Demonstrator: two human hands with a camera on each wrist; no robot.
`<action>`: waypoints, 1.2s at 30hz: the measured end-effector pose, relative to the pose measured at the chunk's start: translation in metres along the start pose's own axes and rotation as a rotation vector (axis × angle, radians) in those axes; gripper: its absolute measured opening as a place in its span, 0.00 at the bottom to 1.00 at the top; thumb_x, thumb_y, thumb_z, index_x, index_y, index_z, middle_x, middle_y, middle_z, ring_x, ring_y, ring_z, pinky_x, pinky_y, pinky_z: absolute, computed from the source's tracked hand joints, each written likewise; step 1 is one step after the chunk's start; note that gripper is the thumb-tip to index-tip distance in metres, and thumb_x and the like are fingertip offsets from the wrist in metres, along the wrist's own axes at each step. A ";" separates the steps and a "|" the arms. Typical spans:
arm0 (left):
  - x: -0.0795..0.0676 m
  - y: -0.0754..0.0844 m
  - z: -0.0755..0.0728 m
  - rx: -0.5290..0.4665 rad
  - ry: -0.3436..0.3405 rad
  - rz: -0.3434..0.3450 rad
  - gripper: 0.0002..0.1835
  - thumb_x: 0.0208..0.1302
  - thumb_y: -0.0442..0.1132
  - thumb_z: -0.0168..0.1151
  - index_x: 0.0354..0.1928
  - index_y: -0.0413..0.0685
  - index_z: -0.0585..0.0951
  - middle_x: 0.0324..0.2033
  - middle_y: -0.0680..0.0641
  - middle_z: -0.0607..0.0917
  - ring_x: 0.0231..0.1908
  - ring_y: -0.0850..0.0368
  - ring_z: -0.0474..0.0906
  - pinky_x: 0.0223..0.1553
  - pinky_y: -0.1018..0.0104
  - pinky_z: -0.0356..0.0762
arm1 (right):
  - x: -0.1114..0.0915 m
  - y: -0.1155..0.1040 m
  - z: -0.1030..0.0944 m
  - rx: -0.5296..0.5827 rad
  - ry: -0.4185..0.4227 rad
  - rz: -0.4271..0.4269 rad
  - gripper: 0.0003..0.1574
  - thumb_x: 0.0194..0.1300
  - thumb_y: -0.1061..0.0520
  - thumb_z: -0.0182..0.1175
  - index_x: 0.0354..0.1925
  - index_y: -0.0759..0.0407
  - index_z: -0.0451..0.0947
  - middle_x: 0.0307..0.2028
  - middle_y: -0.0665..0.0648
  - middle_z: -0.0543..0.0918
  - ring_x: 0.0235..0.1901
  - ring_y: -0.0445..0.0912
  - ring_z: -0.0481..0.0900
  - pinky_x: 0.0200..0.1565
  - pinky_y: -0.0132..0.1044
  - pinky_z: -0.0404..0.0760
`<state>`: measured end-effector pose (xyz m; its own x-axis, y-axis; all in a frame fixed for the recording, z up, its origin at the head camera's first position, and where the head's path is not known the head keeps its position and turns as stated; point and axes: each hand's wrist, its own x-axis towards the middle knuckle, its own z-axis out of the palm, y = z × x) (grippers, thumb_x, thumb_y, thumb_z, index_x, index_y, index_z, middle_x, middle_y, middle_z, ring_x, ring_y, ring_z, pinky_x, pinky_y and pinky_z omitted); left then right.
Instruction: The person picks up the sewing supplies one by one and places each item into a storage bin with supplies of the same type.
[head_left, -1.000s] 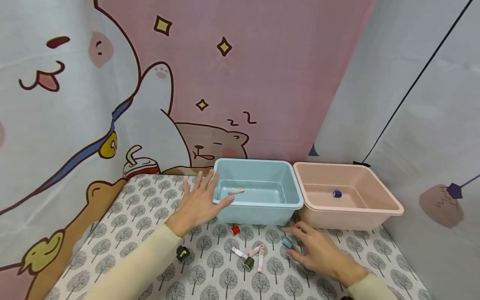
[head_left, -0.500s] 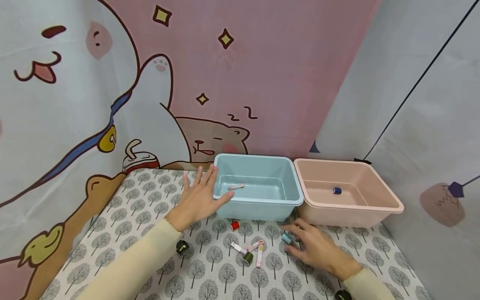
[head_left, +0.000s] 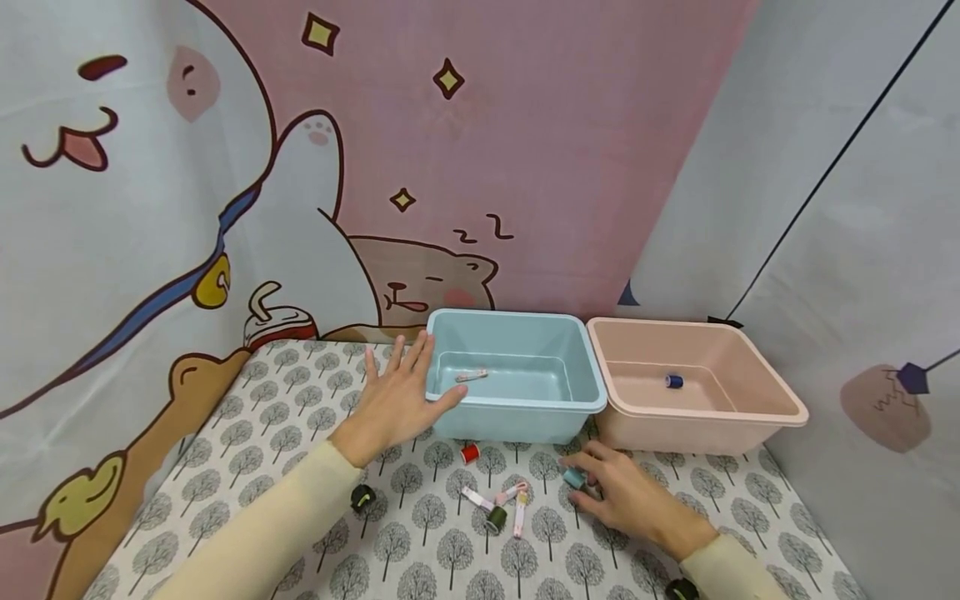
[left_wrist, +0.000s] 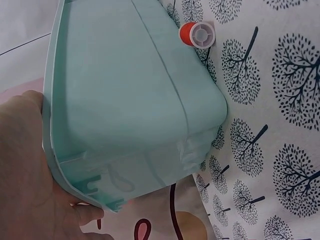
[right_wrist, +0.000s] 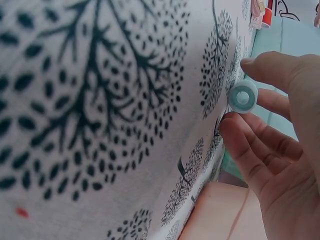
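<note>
My left hand rests on the left rim of the light blue bin, fingers spread. The left wrist view has the hand at the bin's rim. On the tree-print cloth, my right hand is beside a teal thread spool. In the right wrist view, the thumb and fingers of the hand are loosely around the spool, with a gap at the thumb. A red spool, a dark green spool and slim pale pieces resembling nail clippers lie between the hands.
A pink bin stands against the blue bin's right side, with a navy spool inside. One slim pink-and-white piece lies in the blue bin. Behind the bins hangs a printed cloth.
The head view has shifted slightly, moving the scene a little upward in frame. Both hands keep nearly the same places, and the teal spool stays on the cloth by the right hand.
</note>
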<state>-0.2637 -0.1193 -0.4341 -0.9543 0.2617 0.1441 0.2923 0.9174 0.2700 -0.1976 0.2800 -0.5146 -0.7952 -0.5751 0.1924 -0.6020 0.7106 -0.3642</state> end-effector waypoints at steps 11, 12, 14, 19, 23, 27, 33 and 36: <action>0.002 -0.001 0.003 0.000 0.000 -0.008 0.64 0.79 0.89 0.37 0.97 0.50 0.44 0.96 0.49 0.43 0.96 0.36 0.38 0.88 0.17 0.20 | 0.002 -0.002 0.003 -0.003 0.037 -0.050 0.21 0.73 0.63 0.80 0.62 0.59 0.92 0.48 0.52 0.89 0.36 0.28 0.81 0.35 0.26 0.86; 0.002 -0.001 0.003 -0.004 0.002 -0.008 0.64 0.79 0.89 0.38 0.97 0.50 0.45 0.96 0.49 0.43 0.96 0.36 0.38 0.88 0.17 0.20 | 0.003 -0.002 0.003 -0.004 0.042 -0.053 0.21 0.73 0.63 0.80 0.61 0.59 0.92 0.48 0.51 0.89 0.36 0.28 0.80 0.35 0.26 0.86; 0.001 -0.001 0.003 -0.006 0.009 -0.007 0.64 0.80 0.88 0.39 0.97 0.49 0.47 0.96 0.49 0.44 0.96 0.36 0.39 0.88 0.16 0.21 | 0.003 -0.002 0.003 -0.007 0.052 -0.061 0.21 0.73 0.63 0.80 0.61 0.59 0.92 0.47 0.51 0.88 0.35 0.28 0.79 0.34 0.26 0.85; 0.000 0.000 0.002 -0.011 0.006 -0.005 0.63 0.80 0.87 0.41 0.97 0.50 0.45 0.96 0.49 0.44 0.96 0.35 0.39 0.88 0.16 0.21 | 0.005 -0.002 0.002 -0.010 0.086 -0.100 0.22 0.70 0.66 0.81 0.61 0.62 0.92 0.45 0.52 0.88 0.34 0.28 0.79 0.32 0.25 0.84; 0.000 0.000 0.002 -0.007 0.000 -0.007 0.62 0.80 0.87 0.40 0.97 0.52 0.44 0.96 0.49 0.43 0.96 0.36 0.39 0.88 0.17 0.20 | 0.004 -0.006 -0.002 0.002 0.108 -0.112 0.23 0.68 0.67 0.81 0.60 0.63 0.91 0.47 0.54 0.89 0.35 0.31 0.84 0.34 0.26 0.88; 0.000 0.000 0.003 -0.005 0.000 -0.007 0.62 0.81 0.87 0.41 0.97 0.52 0.44 0.97 0.50 0.43 0.96 0.37 0.38 0.89 0.17 0.21 | 0.004 -0.012 -0.010 -0.004 0.116 -0.102 0.24 0.67 0.67 0.81 0.61 0.63 0.91 0.47 0.53 0.90 0.37 0.33 0.88 0.37 0.28 0.92; -0.001 0.000 0.002 -0.011 -0.003 0.000 0.62 0.80 0.87 0.41 0.97 0.51 0.44 0.96 0.49 0.43 0.96 0.36 0.37 0.88 0.17 0.20 | 0.003 -0.020 -0.021 -0.045 0.144 -0.106 0.27 0.65 0.68 0.82 0.61 0.60 0.91 0.48 0.50 0.89 0.39 0.32 0.86 0.39 0.28 0.91; -0.001 0.000 0.002 -0.009 0.000 0.005 0.63 0.80 0.88 0.38 0.97 0.51 0.44 0.96 0.49 0.44 0.96 0.36 0.38 0.88 0.16 0.21 | 0.002 -0.025 -0.027 -0.067 0.175 -0.131 0.28 0.65 0.68 0.83 0.61 0.56 0.92 0.47 0.47 0.88 0.39 0.31 0.84 0.38 0.28 0.89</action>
<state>-0.2631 -0.1190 -0.4361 -0.9528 0.2665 0.1452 0.2978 0.9135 0.2773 -0.1863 0.2721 -0.4810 -0.7070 -0.5889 0.3916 -0.6996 0.6632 -0.2657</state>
